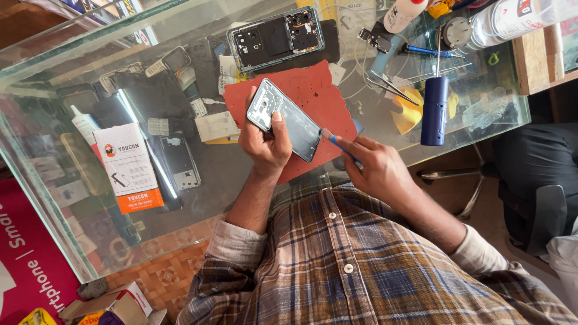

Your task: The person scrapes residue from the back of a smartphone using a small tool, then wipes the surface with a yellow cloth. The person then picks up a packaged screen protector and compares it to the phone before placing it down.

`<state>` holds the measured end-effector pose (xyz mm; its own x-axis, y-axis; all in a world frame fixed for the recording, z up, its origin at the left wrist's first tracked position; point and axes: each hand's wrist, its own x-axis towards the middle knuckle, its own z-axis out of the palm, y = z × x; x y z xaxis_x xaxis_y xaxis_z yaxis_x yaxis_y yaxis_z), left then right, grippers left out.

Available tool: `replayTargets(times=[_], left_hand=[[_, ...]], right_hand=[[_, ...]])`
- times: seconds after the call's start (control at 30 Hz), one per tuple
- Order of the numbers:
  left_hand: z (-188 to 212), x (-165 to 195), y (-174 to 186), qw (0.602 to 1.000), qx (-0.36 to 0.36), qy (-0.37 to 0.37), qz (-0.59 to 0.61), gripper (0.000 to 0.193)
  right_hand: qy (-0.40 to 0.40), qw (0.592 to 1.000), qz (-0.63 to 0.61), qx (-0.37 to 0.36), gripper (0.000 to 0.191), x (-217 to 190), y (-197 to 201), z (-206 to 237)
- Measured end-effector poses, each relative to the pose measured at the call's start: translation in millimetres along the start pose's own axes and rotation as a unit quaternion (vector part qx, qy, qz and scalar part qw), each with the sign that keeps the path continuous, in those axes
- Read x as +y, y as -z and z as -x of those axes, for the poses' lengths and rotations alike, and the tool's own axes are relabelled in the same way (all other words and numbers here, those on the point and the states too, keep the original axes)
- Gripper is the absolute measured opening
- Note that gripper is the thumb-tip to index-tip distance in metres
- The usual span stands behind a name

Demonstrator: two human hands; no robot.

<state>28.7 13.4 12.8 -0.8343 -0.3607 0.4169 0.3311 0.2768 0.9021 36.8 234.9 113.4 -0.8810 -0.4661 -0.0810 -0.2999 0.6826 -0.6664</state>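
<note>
My left hand [265, 141] grips a slim phone frame [288, 120] with a shiny grey back, tilted above a red work mat [313, 90] on the glass counter. My thumb presses on its middle. My right hand [373, 168] holds a thin blue-handled tool [337, 143], its pale tip touching the lower edge of the phone frame. A second opened phone [276, 37] with bare circuit boards lies flat beyond the mat.
On the glass counter [60, 78] lie tweezers [391, 87], a dark blue cylinder [435, 111], a yellow funnel-like piece [409, 108], a white bottle [404, 13] and a clear bottle [512, 21]. Boxes and phone parts show under the glass. A stool base [463, 174] stands at right.
</note>
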Motion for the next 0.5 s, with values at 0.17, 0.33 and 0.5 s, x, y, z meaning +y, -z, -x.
replayTargets(times=[0.17,0.33,0.5], left_hand=[[0,-4,0,0.999,-0.002,0.039,0.027,0.047],[-6,-14,-2,0.995,0.003,0.088,0.051,0.046],[-17,-28,-4,0.989,-0.023,0.14,0.041,0.046]], right_hand=[[0.019,0.998,0.002,0.053,0.032,1,0,-1],[0.024,0.999,0.041,0.024,0.035,3,-5,-4],[0.084,0.994,0.058,0.036,0.038,7,-16,-37]])
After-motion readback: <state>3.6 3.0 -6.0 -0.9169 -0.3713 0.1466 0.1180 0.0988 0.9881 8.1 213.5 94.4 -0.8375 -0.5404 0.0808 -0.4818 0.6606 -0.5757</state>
